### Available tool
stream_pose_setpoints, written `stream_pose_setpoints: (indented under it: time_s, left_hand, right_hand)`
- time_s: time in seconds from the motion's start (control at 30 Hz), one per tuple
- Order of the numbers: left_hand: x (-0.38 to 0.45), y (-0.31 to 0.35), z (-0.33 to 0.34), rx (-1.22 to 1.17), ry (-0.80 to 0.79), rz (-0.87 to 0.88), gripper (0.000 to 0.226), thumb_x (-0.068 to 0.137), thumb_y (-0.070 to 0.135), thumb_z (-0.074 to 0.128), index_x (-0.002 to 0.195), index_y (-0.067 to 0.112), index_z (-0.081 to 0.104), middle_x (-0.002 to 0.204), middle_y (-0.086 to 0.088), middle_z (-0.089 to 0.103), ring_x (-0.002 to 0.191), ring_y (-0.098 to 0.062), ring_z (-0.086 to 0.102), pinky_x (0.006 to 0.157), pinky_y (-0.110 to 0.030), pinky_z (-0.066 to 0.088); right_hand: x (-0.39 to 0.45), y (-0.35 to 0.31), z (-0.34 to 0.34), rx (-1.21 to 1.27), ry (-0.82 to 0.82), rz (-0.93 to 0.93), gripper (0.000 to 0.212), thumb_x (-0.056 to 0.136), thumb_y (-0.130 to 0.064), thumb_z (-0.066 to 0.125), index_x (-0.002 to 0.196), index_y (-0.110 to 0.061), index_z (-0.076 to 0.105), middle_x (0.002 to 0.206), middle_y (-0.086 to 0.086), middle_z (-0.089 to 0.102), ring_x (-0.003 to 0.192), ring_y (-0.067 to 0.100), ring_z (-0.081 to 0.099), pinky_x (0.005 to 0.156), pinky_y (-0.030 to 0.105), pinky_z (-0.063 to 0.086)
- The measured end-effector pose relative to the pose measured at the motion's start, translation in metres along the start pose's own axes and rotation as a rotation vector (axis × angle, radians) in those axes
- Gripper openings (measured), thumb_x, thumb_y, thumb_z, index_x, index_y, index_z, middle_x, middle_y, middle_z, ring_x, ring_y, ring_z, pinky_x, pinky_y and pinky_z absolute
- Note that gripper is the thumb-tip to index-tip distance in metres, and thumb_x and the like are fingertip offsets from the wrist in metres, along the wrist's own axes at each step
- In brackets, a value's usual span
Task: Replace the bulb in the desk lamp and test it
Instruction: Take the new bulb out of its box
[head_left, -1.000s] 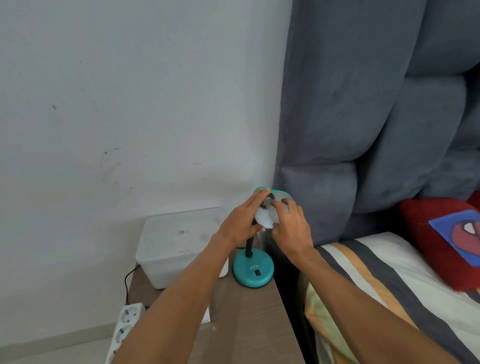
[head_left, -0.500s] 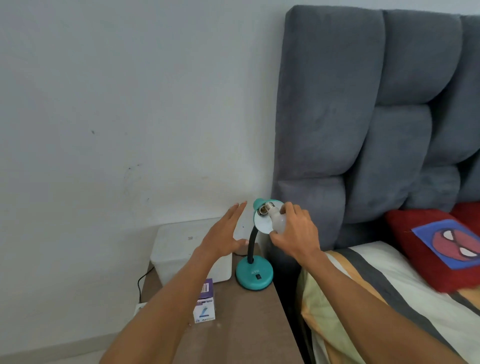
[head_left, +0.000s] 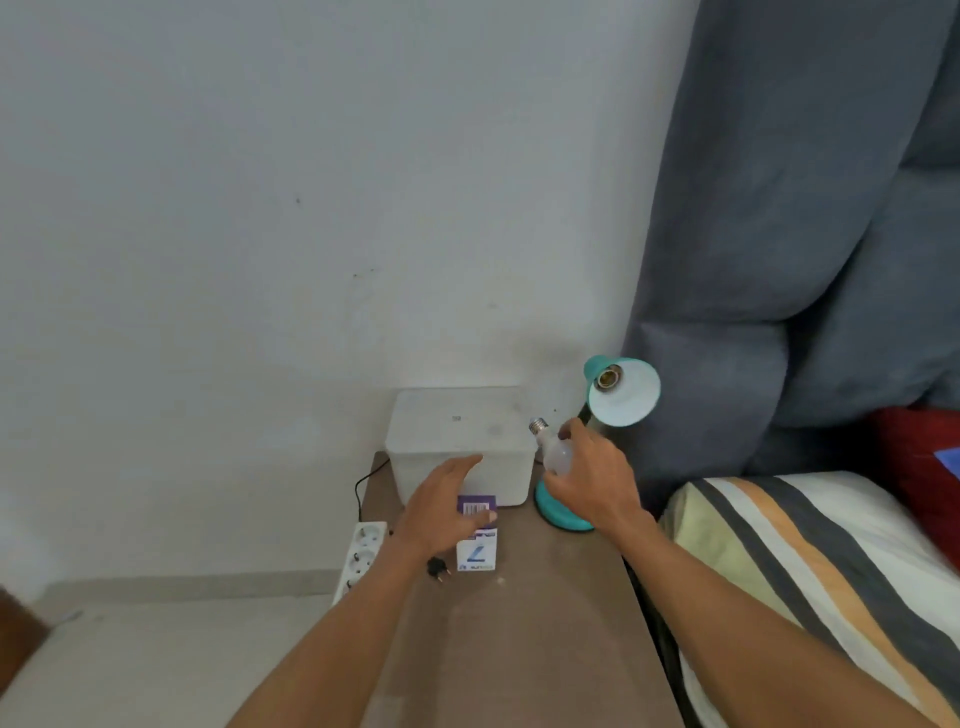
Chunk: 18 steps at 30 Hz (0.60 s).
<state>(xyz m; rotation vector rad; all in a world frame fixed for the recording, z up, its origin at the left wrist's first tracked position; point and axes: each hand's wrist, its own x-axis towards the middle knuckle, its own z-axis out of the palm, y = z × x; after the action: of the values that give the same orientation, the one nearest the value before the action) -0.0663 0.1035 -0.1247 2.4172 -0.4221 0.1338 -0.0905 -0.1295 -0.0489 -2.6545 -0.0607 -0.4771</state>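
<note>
A teal desk lamp (head_left: 621, 392) stands at the back right of a brown bedside table (head_left: 519, 623). Its shade faces me and the metal socket (head_left: 608, 376) inside is bare. My right hand (head_left: 592, 475) holds a white bulb (head_left: 555, 451), screw cap pointing up-left, below and left of the shade. My left hand (head_left: 449, 506) hovers palm down with fingers spread over the top of a small purple and white bulb box (head_left: 477, 540). I cannot tell whether it touches the box.
A white lidded plastic box (head_left: 460, 441) sits behind the bulb box against the wall. A black plug (head_left: 436, 567) lies on the table's left edge, beside a white power strip (head_left: 361, 556) lower down. A grey padded headboard (head_left: 789, 234) and a striped bed (head_left: 810, 571) are on the right.
My right hand pulled the bulb out of the lamp socket and brought it down and left. My left hand left the shade and dropped over the bulb box.
</note>
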Motion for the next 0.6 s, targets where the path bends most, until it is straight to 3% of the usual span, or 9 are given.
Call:
stream_pose_setpoints:
  time_s: [0.13, 0.23, 0.4, 0.6]
  left_hand:
    - [-0.01, -0.028, 0.017, -0.078, -0.016, -0.014, 0.095, 0.069, 0.047, 0.092, 0.15, 0.023, 0.047, 0.142, 0.0, 0.052, 0.124, -0.01, 0.051, 0.103, -0.026, 0.044]
    - [-0.008, -0.04, 0.03, -0.112, -0.026, -0.038, 0.098, 0.065, 0.042, 0.095, 0.149, 0.019, 0.048, 0.142, -0.002, 0.051, 0.126, -0.016, 0.053, 0.104, -0.023, 0.04]
    - [-0.003, -0.052, 0.053, -0.215, -0.004, -0.089, 0.092, 0.06, 0.035, 0.096, 0.14, 0.012, 0.058, 0.132, -0.007, 0.063, 0.119, -0.024, 0.062, 0.104, -0.038, 0.051]
    - [-0.004, -0.061, 0.063, -0.298, 0.058, -0.102, 0.089, 0.059, 0.028, 0.099, 0.138, 0.013, 0.06, 0.126, -0.004, 0.066, 0.114, -0.018, 0.064, 0.099, -0.039, 0.054]
  right_hand:
    - [-0.017, 0.005, 0.048, 0.001, -0.112, 0.052, 0.051, 0.076, -0.036, 0.071, 0.122, -0.02, 0.055, 0.107, 0.004, 0.067, 0.09, 0.02, 0.063, 0.072, 0.028, 0.052]
    - [-0.028, 0.012, 0.079, 0.014, -0.199, 0.135, 0.054, 0.079, -0.035, 0.073, 0.128, -0.022, 0.052, 0.115, 0.003, 0.065, 0.098, 0.017, 0.062, 0.08, 0.029, 0.054]
    - [-0.034, 0.024, 0.117, 0.014, -0.292, 0.255, 0.055, 0.083, -0.03, 0.072, 0.133, -0.022, 0.05, 0.124, 0.005, 0.06, 0.113, 0.02, 0.058, 0.094, 0.034, 0.05]
    - [-0.025, 0.033, 0.144, 0.063, -0.28, 0.358, 0.038, 0.092, -0.041, 0.06, 0.124, -0.021, 0.056, 0.112, 0.006, 0.065, 0.1, 0.02, 0.061, 0.087, 0.037, 0.056]
